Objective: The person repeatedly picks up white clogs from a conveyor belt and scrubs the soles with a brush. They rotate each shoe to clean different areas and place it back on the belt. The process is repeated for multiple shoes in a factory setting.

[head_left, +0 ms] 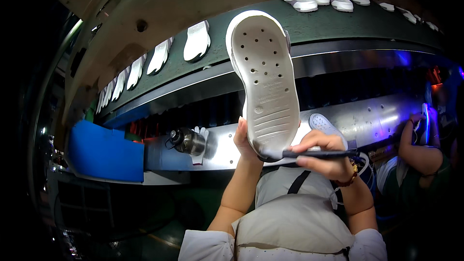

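Holding shoe [266, 97], tool [343, 154] at near end.
Left grip [245, 141] clamped on shoe, right grip [323, 146] on tool; bottle [189, 141] left of both.

Bright center, near-black rim on my feed.

I get hard white glare on the long silver metal bench [220, 145] and washed-out tops on the row of small white shoes [197, 42], while a blue-violet glow [427, 128] tints the right side. The fisheye bows the dark green flat belt [338, 26] into an arc. The large white shoe with small round holes [265, 94] reads crisp, softly shaded inside; the far-left background sinks into murk.
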`<state>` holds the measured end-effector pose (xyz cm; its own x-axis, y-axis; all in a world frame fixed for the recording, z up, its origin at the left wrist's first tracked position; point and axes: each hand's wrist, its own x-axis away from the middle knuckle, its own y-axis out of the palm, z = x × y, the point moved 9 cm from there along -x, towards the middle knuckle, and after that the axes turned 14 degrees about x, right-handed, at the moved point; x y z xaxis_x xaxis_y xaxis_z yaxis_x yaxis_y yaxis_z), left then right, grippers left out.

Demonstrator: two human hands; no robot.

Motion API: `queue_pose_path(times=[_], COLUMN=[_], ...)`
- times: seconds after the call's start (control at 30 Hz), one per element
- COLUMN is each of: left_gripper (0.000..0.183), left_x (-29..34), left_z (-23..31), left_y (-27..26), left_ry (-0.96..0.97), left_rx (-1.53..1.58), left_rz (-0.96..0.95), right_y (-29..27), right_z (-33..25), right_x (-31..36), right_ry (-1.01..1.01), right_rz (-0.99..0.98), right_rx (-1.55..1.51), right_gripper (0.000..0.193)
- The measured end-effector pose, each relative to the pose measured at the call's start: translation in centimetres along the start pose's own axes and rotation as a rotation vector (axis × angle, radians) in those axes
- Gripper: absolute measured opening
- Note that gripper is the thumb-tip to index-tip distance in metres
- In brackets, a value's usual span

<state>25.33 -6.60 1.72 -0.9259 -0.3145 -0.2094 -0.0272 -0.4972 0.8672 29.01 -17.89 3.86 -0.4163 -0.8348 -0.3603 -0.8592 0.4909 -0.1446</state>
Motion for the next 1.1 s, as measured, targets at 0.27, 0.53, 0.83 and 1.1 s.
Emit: queue_pose_path(times=[0.27,0.53,0.83,1.1], left_gripper=[0.061,0.05,0.045,0.053], left_x=[0.2,0.0,0.9,1.7], left_z=[1.0,-1.4,-3.4,-3.1], left_y=[-1.6,-0.9,-2.0,-2.1], left_ry=[-0.026,-0.409,-0.807,-0.909], left_rx=[-0.049,-0.249,-0.478,-0.649], left_rz=[0.057,0.216,0.237,0.291], right_y=[-2.4,-2.1,-1.9,-1.6], right_z=[0.0,-1.7,-3.1,-1.3], right_x=[-1.0,-0.8,-0.8,0.1], right_ry=[-0.023,-0.15,-0.235,-0.139], right_rz=[-0.039,-0.3,-0.435,-0.69], right_rx=[0.002,0.186,0.207,0.505], right_gripper=[0.018,0.017,0.02,0.018])
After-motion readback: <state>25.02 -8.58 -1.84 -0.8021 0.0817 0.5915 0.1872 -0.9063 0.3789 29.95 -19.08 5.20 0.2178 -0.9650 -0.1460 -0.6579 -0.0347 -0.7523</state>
